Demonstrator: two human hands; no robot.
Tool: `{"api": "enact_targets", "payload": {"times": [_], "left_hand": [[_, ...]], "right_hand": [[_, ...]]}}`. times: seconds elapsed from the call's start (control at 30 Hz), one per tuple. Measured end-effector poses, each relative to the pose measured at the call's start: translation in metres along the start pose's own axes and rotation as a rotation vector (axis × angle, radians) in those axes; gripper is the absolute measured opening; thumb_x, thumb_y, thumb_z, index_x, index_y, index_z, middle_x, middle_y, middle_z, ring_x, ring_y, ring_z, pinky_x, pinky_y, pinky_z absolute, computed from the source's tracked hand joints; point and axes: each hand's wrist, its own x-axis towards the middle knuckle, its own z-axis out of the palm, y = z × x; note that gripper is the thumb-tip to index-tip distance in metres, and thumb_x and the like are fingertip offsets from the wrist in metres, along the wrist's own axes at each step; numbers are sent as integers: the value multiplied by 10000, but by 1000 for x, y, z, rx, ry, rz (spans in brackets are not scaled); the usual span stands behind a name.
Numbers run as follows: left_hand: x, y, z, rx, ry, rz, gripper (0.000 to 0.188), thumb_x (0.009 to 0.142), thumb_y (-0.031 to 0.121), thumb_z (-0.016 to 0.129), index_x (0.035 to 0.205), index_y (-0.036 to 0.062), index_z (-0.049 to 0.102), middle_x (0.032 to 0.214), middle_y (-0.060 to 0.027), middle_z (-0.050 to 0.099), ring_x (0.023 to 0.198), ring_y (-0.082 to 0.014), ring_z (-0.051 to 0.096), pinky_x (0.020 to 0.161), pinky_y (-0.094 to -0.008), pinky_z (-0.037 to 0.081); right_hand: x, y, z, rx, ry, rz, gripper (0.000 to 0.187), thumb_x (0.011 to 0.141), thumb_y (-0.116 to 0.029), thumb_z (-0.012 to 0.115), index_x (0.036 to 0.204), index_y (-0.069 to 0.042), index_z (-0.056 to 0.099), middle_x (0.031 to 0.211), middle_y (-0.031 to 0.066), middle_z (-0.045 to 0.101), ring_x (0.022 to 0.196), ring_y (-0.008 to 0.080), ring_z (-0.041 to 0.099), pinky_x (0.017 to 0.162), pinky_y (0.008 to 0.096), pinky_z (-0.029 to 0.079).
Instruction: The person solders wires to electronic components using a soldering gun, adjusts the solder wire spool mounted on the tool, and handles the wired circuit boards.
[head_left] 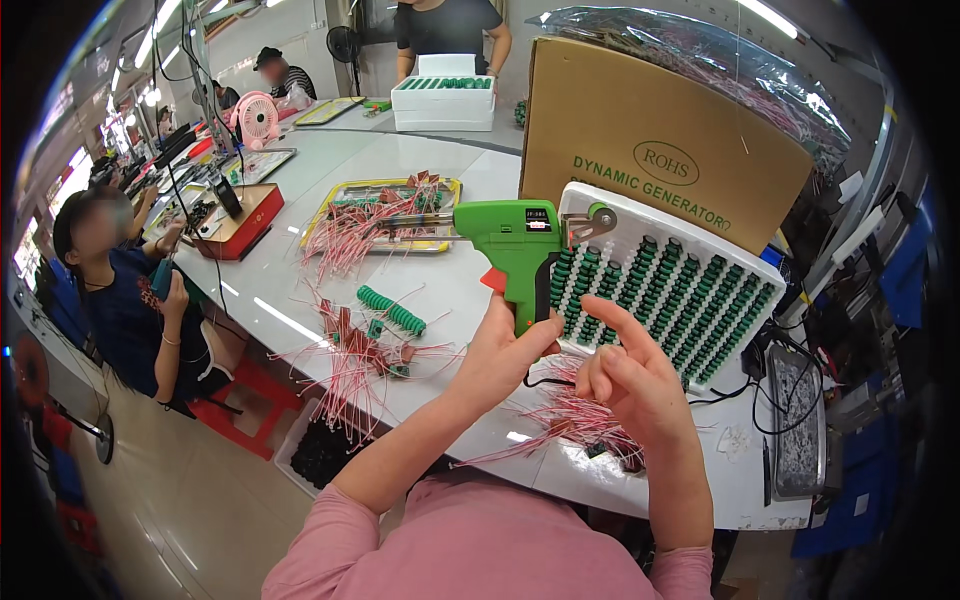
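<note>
My left hand is wrapped round the handle of a green soldering gun. A red trigger sits above its fingers, and the gun's thin metal tip points left. A small wire reel is at the gun's back end. To the right of the handle is my right hand, its index finger stretched up toward the gun and the other fingers bent; I see nothing held in it. Behind both hands leans a white foam tray with rows of green ring-shaped parts.
Red-and-white wire bundles lie on the white table, beside a row of green rings. More wires fill a yellow-rimmed tray. A cardboard box stands behind the foam tray. A co-worker sits at left; another person stands opposite.
</note>
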Motion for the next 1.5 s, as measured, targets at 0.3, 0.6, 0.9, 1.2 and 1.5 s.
{"api": "enact_targets", "payload": {"times": [0.3, 0.6, 0.9, 1.2, 1.5], "left_hand": [[-4, 1, 2, -5, -5, -18, 496, 808, 112, 543, 1217, 27, 276, 867, -41, 498, 727, -95, 509, 659, -222, 400], [-3, -2, 2, 19, -9, -9, 504, 807, 106, 542, 1232, 37, 279, 880, -41, 490, 721, -92, 506, 653, -219, 395], [-4, -4, 1, 14, 19, -10, 480, 794, 110, 566, 1195, 22, 316, 861, -35, 489, 713, -87, 505, 643, -225, 433], [-10, 2, -3, 45, 30, -25, 419, 800, 113, 543, 1135, 22, 308, 835, -29, 489, 710, -89, 513, 621, -223, 427], [-8, 0, -10, 22, -11, -46, 416, 804, 135, 539, 1128, 24, 302, 831, -29, 491, 692, -89, 512, 615, -222, 426]], "right_hand": [[-1, -3, 1, 2, -13, -8, 482, 872, -121, 452, 1306, -7, 275, 620, 33, 501, 692, 152, 531, 732, 297, 430], [0, -4, -1, -2, 0, -25, 497, 874, -116, 445, 1318, -3, 250, 615, 33, 496, 689, 150, 527, 736, 298, 430], [8, -2, -1, 56, -21, -43, 538, 864, -85, 455, 1333, 0, 206, 613, 34, 492, 666, 150, 526, 700, 281, 435], [12, -3, 11, 91, -7, -46, 554, 854, -78, 436, 1340, 12, 186, 588, 43, 486, 613, 161, 517, 667, 293, 431], [18, 2, 12, 162, 15, -25, 554, 840, -73, 460, 1330, 6, 215, 575, 18, 459, 576, 138, 490, 631, 276, 427]]}}
